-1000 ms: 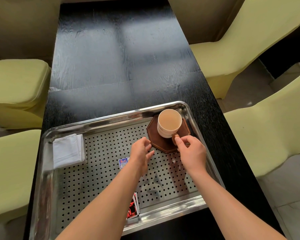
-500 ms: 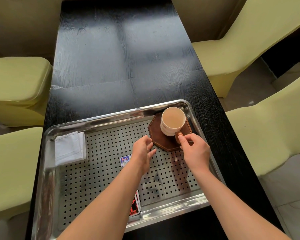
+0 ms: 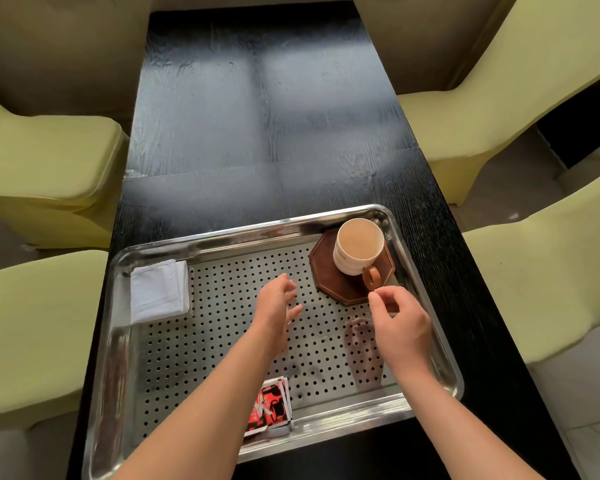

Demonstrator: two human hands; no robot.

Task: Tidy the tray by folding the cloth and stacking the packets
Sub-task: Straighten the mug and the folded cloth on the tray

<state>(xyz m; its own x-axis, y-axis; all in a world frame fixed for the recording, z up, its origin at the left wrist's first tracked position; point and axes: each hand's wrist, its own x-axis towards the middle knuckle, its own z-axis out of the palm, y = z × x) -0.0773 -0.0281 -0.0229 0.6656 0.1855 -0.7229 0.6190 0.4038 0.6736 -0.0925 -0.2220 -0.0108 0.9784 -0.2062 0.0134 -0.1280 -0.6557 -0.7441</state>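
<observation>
The right hand [image 3: 400,325] has let go of the cup [image 3: 358,247] handle and hovers just short of it, fingers loosely curled, holding nothing. The left hand [image 3: 277,303] has drawn back, fingers spread and empty. The cloth [image 3: 160,292] lies folded at the tray's [image 3: 440,358] far left; the packets [image 3: 271,407] sit stacked at its near edge. Judgement: tidying appears essentially complete.

The right hand [image 3: 400,323] is off the brown handle of the cream ceramic cup [image 3: 357,247] it pinched a moment ago, fingers curled just below it. The left hand [image 3: 278,303] now covers the small blue-and-white packet at frame centre.
</observation>
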